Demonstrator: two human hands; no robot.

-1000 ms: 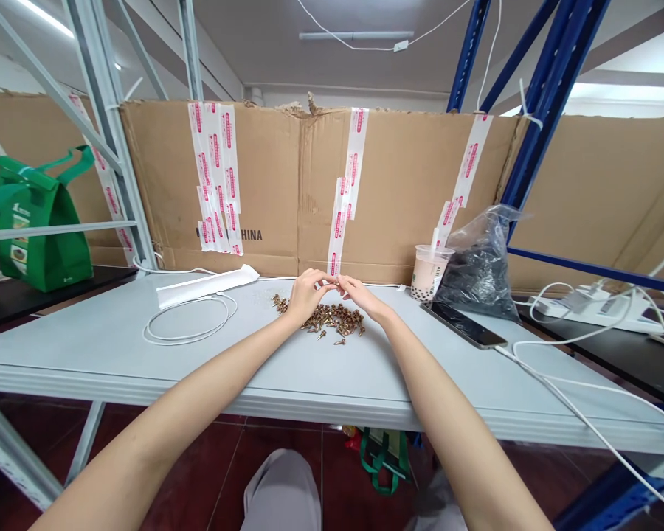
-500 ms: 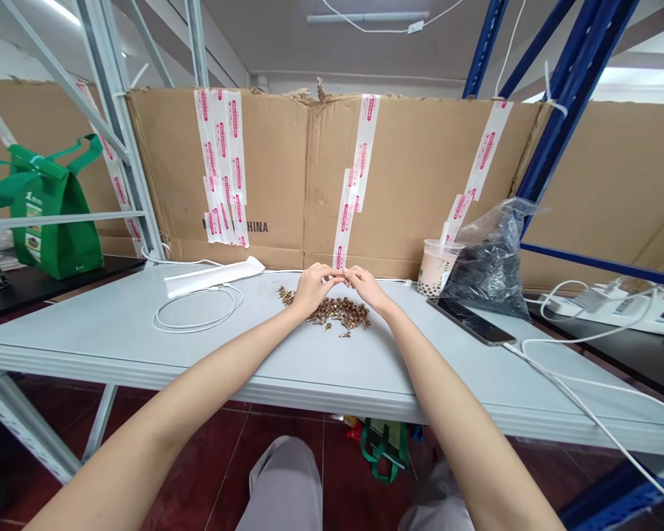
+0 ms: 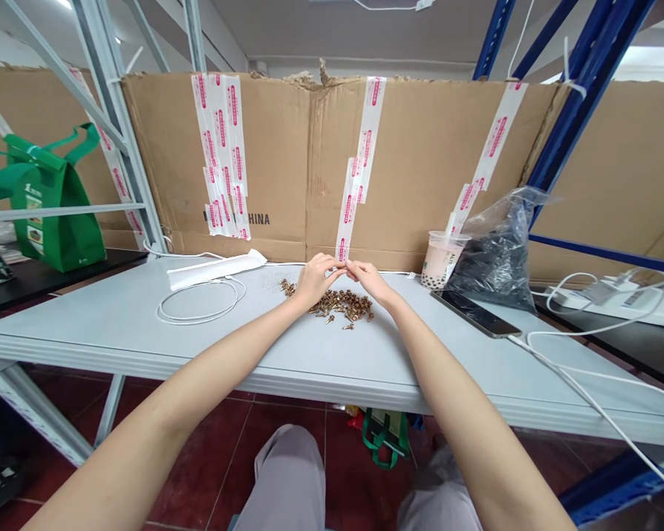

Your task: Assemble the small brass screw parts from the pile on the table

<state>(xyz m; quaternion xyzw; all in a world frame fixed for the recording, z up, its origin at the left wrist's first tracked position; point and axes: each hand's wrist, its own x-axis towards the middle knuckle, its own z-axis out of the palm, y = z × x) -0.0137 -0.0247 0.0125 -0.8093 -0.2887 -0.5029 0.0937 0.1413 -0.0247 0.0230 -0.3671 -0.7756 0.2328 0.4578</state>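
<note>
My left hand (image 3: 316, 280) and my right hand (image 3: 368, 279) meet at the fingertips just above the far side of a pile of brass-coloured screws (image 3: 343, 304). Both are closed in a pinch, thumbs against fingers. Whatever sits between the fingertips is too small to make out. Part of the heap is hidden behind my left hand, and a few screws lie loose at its near edge. Small clear pieces (image 3: 277, 281), too faint to name, are spread to the left of the heap.
A coiled white cable (image 3: 199, 304) and a folded white paper strip (image 3: 215, 269) lie left on the grey table (image 3: 332, 361). On the right are a bubble tea cup (image 3: 441, 259), a phone (image 3: 476, 313) with cable, and a dark-filled plastic bag (image 3: 492, 258). Cardboard (image 3: 271, 162) stands behind.
My hands stay together over the screws, with the fingers shifted slightly. The camera view has tilted a little downward.
</note>
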